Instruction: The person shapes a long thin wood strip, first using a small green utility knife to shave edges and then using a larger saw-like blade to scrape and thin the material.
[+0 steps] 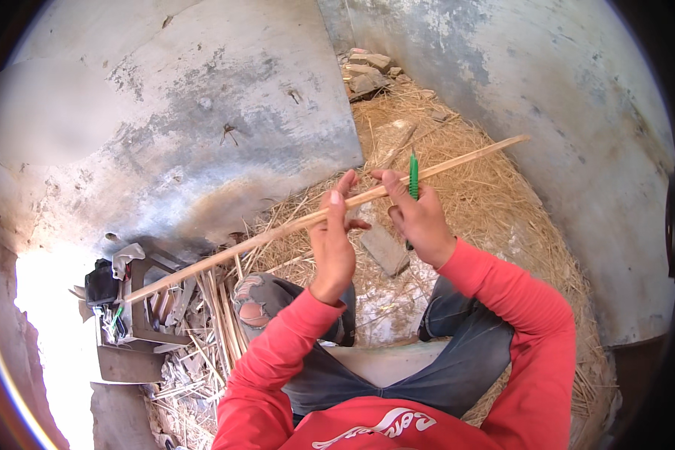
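Observation:
A long, thin wooden strip [277, 231] slants across in front of me, its left end low over the crate and its right end high near the wall. My left hand [334, 244] is closed on the strip near its middle, thumb on the near side. Just to the right, my right hand [421, 219] pinches the same strip with thumb and forefinger. A slim green tool with a ribbed grip and a thin pointed tip [413, 180] stands upright in the right hand; its kind is unclear, and its lower part is partly hidden by the fingers.
Straw [487, 195] covers the ground ahead, with a brick [385, 251] between my knees. Broken bricks [367, 73] lie piled in the far corner. At left stand a wooden crate [131, 364] with a black item on it and a bundle of thin sticks [221, 311]. Walls rise close on both sides.

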The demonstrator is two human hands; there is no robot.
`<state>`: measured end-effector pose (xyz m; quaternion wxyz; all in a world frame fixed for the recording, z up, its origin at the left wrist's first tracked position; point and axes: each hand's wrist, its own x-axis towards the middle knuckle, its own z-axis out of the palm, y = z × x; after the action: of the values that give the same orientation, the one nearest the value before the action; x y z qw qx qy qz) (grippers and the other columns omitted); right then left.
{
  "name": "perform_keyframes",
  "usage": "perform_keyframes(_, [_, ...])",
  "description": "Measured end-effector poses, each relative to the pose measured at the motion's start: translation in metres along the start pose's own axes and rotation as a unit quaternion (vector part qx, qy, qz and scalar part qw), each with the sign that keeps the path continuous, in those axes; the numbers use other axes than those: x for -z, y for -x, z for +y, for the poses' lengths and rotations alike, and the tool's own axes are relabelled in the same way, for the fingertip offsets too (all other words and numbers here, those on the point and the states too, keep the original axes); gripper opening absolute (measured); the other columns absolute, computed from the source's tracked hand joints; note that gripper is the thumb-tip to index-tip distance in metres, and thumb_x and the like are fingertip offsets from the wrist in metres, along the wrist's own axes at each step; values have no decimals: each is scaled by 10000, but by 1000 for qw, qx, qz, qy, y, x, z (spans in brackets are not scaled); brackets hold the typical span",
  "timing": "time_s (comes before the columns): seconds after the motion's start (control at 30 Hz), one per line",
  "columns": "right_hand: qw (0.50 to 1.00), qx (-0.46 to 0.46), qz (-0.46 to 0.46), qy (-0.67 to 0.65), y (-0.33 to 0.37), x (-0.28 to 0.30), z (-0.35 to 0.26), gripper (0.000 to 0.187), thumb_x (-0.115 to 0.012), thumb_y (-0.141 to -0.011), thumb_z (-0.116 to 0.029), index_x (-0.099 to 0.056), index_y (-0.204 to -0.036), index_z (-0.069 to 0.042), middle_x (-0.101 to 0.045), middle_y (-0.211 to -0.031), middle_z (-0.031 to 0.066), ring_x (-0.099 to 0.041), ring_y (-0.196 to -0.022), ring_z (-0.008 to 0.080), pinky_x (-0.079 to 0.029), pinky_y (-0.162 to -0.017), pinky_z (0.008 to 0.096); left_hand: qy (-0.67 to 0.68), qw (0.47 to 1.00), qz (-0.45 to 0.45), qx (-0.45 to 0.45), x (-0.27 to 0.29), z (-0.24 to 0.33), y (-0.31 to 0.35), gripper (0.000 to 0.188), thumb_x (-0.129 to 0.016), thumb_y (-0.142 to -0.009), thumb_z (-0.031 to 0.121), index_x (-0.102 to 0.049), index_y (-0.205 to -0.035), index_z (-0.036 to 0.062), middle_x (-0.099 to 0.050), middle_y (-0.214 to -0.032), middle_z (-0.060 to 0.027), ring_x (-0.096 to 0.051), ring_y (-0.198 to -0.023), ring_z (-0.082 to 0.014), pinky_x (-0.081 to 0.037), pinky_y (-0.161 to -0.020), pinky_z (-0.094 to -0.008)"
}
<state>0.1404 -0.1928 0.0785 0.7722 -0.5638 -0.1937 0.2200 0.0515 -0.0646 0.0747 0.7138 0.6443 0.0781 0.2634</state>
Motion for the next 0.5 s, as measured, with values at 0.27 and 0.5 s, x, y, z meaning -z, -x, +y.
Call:
perform_keyframes(0.27, [994, 6, 92, 53, -38, 47, -15, 287, -621, -990, -309, -680, -947, -32, -472, -586, -53, -371, -428, 31, -258, -390, 234, 34, 948, -237, 208, 33, -74, 82, 561, -435, -1075, 381, -395, -1503, 20, -636, -1231, -125, -639, -999, -178, -547, -781, -313])
perform_keyframes(0.5, [993, 18, 61, 102, -52, 91, -21, 329, -616, -995, -335, -681, -1000, -12, -412, -585, -61, -377, -441, 45, -274, -418, 251, 306, 866, -258, 300, 77, -57, 88, 596, -415, -1064, 445, -413, -1478, 17, -669, -1169, -175, -661, -995, -236, -546, -842, -349])
